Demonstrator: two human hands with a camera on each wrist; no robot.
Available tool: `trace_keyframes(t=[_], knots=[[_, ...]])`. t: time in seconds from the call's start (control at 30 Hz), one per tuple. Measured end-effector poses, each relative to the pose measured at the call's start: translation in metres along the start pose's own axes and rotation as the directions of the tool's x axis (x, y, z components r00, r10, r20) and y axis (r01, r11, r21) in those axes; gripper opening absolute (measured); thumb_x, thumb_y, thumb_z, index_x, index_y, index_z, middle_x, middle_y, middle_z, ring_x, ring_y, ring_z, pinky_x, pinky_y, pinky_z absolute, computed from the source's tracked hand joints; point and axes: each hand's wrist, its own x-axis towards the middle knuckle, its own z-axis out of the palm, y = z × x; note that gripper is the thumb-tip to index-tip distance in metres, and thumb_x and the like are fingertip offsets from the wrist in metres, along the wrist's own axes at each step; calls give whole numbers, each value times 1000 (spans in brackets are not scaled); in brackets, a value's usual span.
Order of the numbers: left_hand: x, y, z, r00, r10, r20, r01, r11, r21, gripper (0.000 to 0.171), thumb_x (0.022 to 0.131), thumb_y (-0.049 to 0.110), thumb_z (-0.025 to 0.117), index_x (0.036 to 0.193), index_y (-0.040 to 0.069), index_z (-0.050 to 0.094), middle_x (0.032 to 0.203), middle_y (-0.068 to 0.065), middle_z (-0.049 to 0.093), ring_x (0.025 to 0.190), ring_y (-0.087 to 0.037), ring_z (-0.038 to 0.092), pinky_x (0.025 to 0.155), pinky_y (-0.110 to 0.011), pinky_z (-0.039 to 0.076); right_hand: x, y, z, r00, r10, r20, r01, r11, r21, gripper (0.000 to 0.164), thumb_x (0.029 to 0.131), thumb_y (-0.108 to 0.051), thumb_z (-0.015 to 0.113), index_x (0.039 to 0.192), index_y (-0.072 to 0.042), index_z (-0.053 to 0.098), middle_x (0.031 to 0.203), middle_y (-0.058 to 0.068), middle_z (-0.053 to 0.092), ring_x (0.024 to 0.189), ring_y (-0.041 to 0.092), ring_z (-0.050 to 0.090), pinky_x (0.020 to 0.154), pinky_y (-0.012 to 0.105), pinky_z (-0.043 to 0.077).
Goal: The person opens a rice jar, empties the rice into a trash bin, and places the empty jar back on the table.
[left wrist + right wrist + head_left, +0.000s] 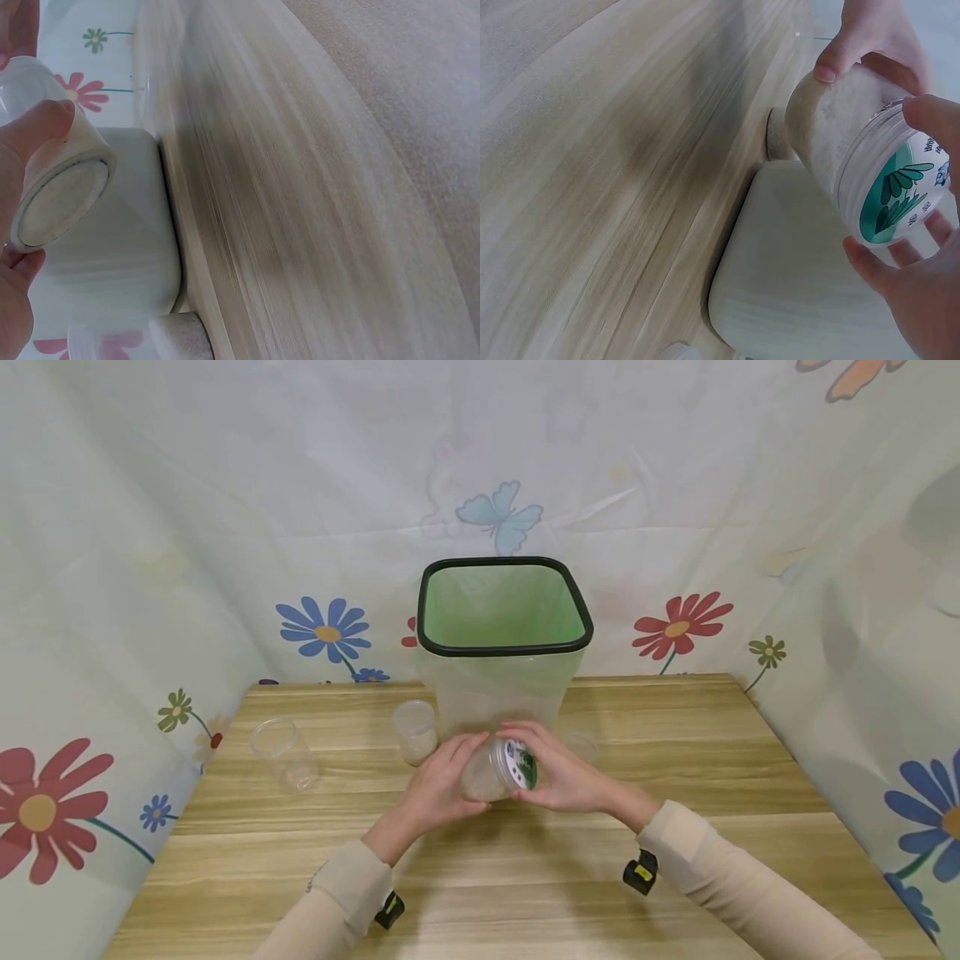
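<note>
A clear jar (482,774) with pale, grainy contents is held tilted above the table, in front of the bin. My left hand (442,783) grips its body, thumb and fingers on opposite sides near the base, as the left wrist view shows. Around the screw lid (901,191), which bears a white and green leaf label, curl the thumb and fingers of my right hand (567,777). The lid sits on the jar's mouth, pointing right. The pale base of the jar (64,202) faces the left wrist camera.
Behind the hands stands a pale green bin (502,689) with a black rim. Left of it is a small clear container (416,733) with pale contents, and farther left a clear plastic cup (285,755). A clear round item (582,746) lies right of the bin on the wooden table (697,752).
</note>
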Motion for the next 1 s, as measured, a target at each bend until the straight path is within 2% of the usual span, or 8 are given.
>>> trace_keyframes(t=[0.13, 0.3, 0.63, 0.8, 1.0], knots=[[0, -2, 0, 1000, -1, 5, 1, 1000, -14, 101, 51, 34, 88, 136, 10, 40, 126, -9, 51, 112, -23, 52, 94, -37, 47, -1, 0, 0, 1000, -10, 8, 10, 1000, 0, 80, 68, -12, 78, 136, -7, 35, 140, 17, 35, 127, 25, 37, 100, 45, 40], [-2, -5, 0, 997, -63, 35, 64, 998, -30, 100, 53, 35, 87, 136, 12, 38, 127, -8, 50, 113, -23, 51, 92, -40, 47, 0, -1, -3, 1000, -28, -11, 28, 1000, -6, 80, 68, -10, 79, 136, -8, 36, 141, 16, 33, 128, 26, 34, 101, 47, 38], [-7, -8, -2, 990, -122, 64, 126, 991, -55, 100, 56, 38, 85, 139, 11, 35, 130, -9, 48, 115, -23, 50, 96, -40, 45, -4, 2, -4, 999, 5, -31, -7, 998, -66, 81, 69, -20, 80, 137, -6, 38, 138, 13, 38, 124, 25, 39, 98, 45, 42], [-11, -12, -2, 990, -137, 39, 140, 988, -68, 98, 56, 36, 85, 138, 12, 36, 129, -8, 49, 114, -24, 51, 93, -40, 46, -8, 4, -6, 998, 52, -39, -56, 993, -101, 81, 68, -22, 80, 137, -8, 41, 137, 11, 41, 122, 25, 42, 95, 43, 44], [-17, -16, -3, 991, -131, -2, 130, 990, -60, 97, 55, 33, 86, 137, 13, 38, 127, -7, 50, 112, -24, 52, 91, -41, 48, -18, 12, -8, 994, 105, -42, -109, 987, -116, 80, 68, -25, 80, 136, -7, 42, 138, 13, 41, 124, 30, 41, 97, 49, 40]])
